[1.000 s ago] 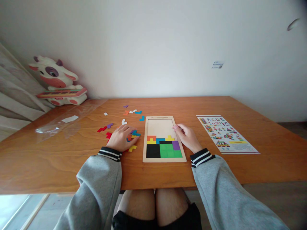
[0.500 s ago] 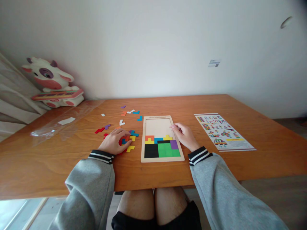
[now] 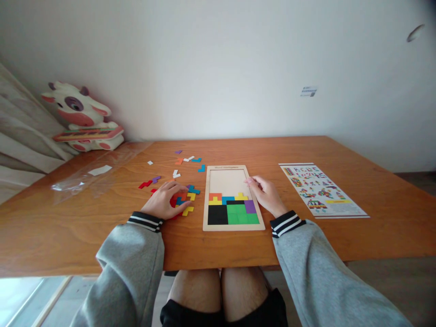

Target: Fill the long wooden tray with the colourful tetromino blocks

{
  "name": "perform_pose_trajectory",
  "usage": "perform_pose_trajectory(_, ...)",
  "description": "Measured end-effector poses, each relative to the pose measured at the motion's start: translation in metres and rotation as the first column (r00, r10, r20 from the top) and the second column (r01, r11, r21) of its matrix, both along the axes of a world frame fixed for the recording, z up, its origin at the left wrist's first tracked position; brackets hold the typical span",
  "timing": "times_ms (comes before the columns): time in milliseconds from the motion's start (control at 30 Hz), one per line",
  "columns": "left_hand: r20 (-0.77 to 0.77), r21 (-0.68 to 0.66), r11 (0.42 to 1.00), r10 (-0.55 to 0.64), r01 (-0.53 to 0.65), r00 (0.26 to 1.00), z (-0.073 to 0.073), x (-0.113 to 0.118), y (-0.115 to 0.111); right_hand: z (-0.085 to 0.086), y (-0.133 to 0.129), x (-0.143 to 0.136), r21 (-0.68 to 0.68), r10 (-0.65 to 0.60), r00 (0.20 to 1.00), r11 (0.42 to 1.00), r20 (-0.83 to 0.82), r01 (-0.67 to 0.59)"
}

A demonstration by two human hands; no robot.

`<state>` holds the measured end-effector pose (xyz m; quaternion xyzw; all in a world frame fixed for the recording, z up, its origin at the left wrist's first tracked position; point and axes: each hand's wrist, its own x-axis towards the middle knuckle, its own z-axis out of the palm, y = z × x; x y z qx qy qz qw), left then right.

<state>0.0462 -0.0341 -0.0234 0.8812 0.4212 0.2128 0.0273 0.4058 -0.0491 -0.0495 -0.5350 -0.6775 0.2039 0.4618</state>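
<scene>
A wooden puzzle tray point(image 3: 206, 200) lies at the middle of the table, its near part filled with black, green, purple, blue, yellow and orange pieces. Over a pile of colourful pieces left of the tray rests my left hand point(image 3: 165, 200), fingers spread, touching the pile. Some red, blue and orange pieces are partly under it. A yellow piece point(image 3: 188, 211) lies by its thumb. My right hand point(image 3: 267, 193) is at the tray's right edge, thumb and fingertips pinched together; anything between them is too small to make out.
More loose pieces, such as a white one point(image 3: 176, 174), lie behind the pile. A printed sheet point(image 3: 320, 188) is at the right. Clear plastic wrapping point(image 3: 73, 181) and a cow toy with a keyboard point(image 3: 88, 134) stand at the left. A wall rises behind the table.
The whole view has shifted slightly, with things a little further right. My left hand's fingers have moved slightly over the pile; my right hand stays by the tray's edge.
</scene>
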Motion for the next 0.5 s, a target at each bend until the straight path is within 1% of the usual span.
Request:
perform_pose_trajectory(133, 0.014, 0.037, 0.999, -0.012, 0.011, 1.0, -0.006, -0.002, 0.002, -0.001, 0.0, 0.0, 0.005, 0.009, 1.0, 1.0, 0.007, -0.009)
perform_pose_trajectory(200, 0.016, 0.043, 0.998, -0.041, 0.041, 0.999, -0.01, 0.001, 0.004, 0.0, 0.0, -0.001, 0.003, 0.006, 1.0, 1.0, 0.017, -0.006)
perform_pose_trajectory(267, 0.027, 0.057, 0.998, -0.043, 0.041, 0.999, -0.014, 0.005, 0.005, 0.0, -0.001, -0.001, -0.001, 0.004, 1.0, 1.0, 0.023, -0.004)
perform_pose_trajectory(400, 0.085, 0.084, 0.993, 0.08, -0.087, 0.993, -0.016, 0.011, 0.01, 0.0, 0.0, -0.002, -0.003, 0.011, 0.999, 1.0, 0.031, -0.011)
perform_pose_trajectory(500, 0.094, 0.029, 0.992, 0.119, -0.122, 0.988, -0.015, 0.012, 0.013, 0.0, 0.0, -0.002, 0.0, 0.021, 0.999, 1.0, 0.03, -0.021)
